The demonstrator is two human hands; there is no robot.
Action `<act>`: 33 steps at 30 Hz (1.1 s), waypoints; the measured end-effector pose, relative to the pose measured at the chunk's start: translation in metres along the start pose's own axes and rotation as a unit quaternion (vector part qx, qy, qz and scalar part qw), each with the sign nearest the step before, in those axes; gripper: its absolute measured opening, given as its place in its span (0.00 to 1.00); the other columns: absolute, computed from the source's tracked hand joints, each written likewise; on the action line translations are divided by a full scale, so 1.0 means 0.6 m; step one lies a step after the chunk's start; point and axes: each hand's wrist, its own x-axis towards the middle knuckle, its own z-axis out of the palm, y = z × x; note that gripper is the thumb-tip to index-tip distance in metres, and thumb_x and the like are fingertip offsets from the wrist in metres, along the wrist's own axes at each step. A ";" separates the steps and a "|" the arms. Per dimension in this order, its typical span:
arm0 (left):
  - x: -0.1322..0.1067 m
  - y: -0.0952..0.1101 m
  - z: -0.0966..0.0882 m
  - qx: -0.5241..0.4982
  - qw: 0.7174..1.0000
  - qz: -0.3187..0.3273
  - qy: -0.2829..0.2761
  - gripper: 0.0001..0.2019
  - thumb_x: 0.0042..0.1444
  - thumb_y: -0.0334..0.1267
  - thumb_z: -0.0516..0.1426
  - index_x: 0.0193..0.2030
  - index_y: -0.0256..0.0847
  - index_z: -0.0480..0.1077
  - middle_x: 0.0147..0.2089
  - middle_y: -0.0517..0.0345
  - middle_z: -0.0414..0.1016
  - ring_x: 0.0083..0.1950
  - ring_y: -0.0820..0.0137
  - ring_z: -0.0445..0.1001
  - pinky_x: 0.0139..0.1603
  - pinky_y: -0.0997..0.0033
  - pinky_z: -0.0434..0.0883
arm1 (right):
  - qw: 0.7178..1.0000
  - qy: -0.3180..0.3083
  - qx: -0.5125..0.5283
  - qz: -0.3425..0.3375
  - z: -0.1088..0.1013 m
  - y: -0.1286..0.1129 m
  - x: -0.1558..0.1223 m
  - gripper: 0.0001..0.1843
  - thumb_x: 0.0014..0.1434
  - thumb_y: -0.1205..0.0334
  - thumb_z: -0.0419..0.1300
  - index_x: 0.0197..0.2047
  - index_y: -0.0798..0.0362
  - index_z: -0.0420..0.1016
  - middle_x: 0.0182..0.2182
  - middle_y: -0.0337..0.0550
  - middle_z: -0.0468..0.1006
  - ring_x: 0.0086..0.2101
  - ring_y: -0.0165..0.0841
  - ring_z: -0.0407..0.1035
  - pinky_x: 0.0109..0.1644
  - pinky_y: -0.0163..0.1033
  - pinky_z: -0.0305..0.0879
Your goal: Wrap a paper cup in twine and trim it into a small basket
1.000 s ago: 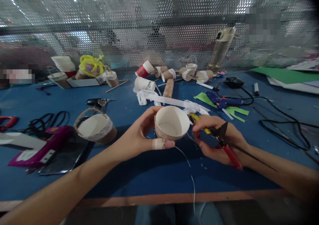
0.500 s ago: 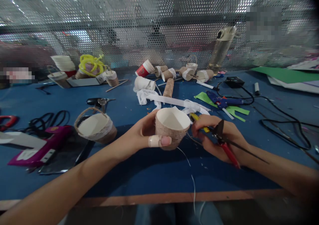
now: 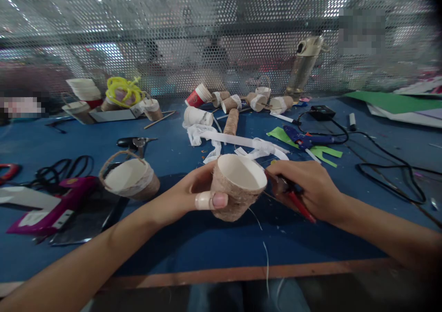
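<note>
My left hand (image 3: 203,192) grips a white paper cup (image 3: 235,192) wrapped in brown twine, its thumb with a pale bandage lying across the outside. The cup's mouth tilts up and to the right. Close to the cup's right rim, my right hand (image 3: 304,183) is closed around scissors (image 3: 301,206). A red handle sticks out below the fingers; most of the blades are hidden. Thin thread (image 3: 265,261) hangs below the cup, over the table edge. On the left lies a similar twine cup (image 3: 145,185) with a handle and lace trim.
White lace ribbon (image 3: 228,139) lies beyond my hands. A blue glue gun (image 3: 307,139) rests on green scraps, its black cord to the right. A purple glue gun (image 3: 69,201) is at left. Several twine cups and a bottle (image 3: 304,68) stand along the mesh screen (image 3: 207,36).
The cup has tipped further to the right and come slightly lower. My right hand has turned the scissors, so the long dark blades no longer show over the wrist.
</note>
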 end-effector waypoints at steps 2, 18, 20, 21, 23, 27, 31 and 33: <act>-0.001 -0.001 -0.002 -0.004 1.000 -0.001 -0.009 0.35 0.51 0.50 0.68 0.65 0.40 0.70 0.62 0.44 0.76 0.66 0.44 0.71 0.65 0.50 0.69 | 1.000 -0.006 -0.014 -0.014 -0.002 -0.002 0.003 0.09 0.62 0.71 0.57 0.43 0.48 0.69 0.30 0.36 0.79 0.25 0.27 0.68 0.28 0.33 0.56; 0.001 -0.001 -0.003 0.007 0.999 -0.041 -0.031 0.28 0.58 0.51 0.64 0.64 0.43 0.72 0.58 0.48 0.79 0.61 0.52 0.75 0.63 0.58 0.70 | 0.991 -0.010 -0.120 -0.062 0.007 -0.008 0.000 0.07 0.66 0.67 0.50 0.42 0.51 0.68 0.26 0.36 0.71 0.25 0.29 0.61 0.29 0.38 0.47; 0.002 0.000 0.000 0.007 0.999 -0.042 -0.019 0.29 0.58 0.51 0.64 0.63 0.42 0.72 0.61 0.48 0.78 0.62 0.50 0.74 0.64 0.56 0.69 | 0.990 -0.014 -0.130 -0.062 0.007 -0.008 0.000 0.08 0.66 0.67 0.49 0.40 0.51 0.69 0.25 0.36 0.69 0.24 0.30 0.60 0.29 0.39 0.45; 0.003 0.002 0.003 0.009 0.999 -0.044 -0.011 0.29 0.58 0.52 0.64 0.63 0.42 0.72 0.62 0.48 0.77 0.63 0.50 0.74 0.65 0.56 0.68 | 0.989 -0.017 -0.134 -0.060 0.006 -0.009 0.000 0.09 0.67 0.66 0.49 0.39 0.51 0.70 0.24 0.36 0.68 0.24 0.29 0.59 0.29 0.39 0.45; 0.004 0.004 0.006 0.012 0.998 -0.054 0.006 0.29 0.58 0.53 0.64 0.63 0.41 0.72 0.63 0.48 0.76 0.66 0.48 0.71 0.66 0.55 0.67 | 0.988 -0.028 -0.146 -0.053 0.005 -0.010 0.000 0.09 0.67 0.64 0.50 0.38 0.52 0.70 0.25 0.36 0.68 0.24 0.29 0.60 0.28 0.39 0.44; 0.006 0.001 0.007 0.014 0.998 -0.050 0.024 0.31 0.58 0.54 0.64 0.63 0.39 0.72 0.61 0.46 0.78 0.65 0.48 0.72 0.68 0.54 0.66 | 0.984 -0.049 -0.169 -0.036 0.004 -0.014 0.002 0.10 0.68 0.62 0.51 0.41 0.53 0.72 0.28 0.38 0.71 0.26 0.30 0.63 0.28 0.39 0.44; 0.006 -0.006 0.001 0.014 0.998 -0.046 0.030 0.28 0.60 0.52 0.63 0.64 0.41 0.72 0.60 0.48 0.78 0.61 0.52 0.75 0.67 0.56 0.67 | 0.981 -0.044 -0.189 -0.021 0.002 -0.017 0.006 0.14 0.67 0.67 0.46 0.40 0.53 0.73 0.28 0.40 0.72 0.26 0.31 0.64 0.28 0.39 0.44; 0.007 -0.008 0.000 0.015 0.998 -0.045 0.034 0.27 0.60 0.52 0.63 0.63 0.42 0.72 0.60 0.48 0.79 0.61 0.52 0.76 0.65 0.57 0.69 | 0.979 -0.044 -0.199 -0.025 0.000 -0.017 0.008 0.13 0.67 0.66 0.47 0.40 0.53 0.73 0.29 0.41 0.73 0.26 0.31 0.65 0.27 0.39 0.44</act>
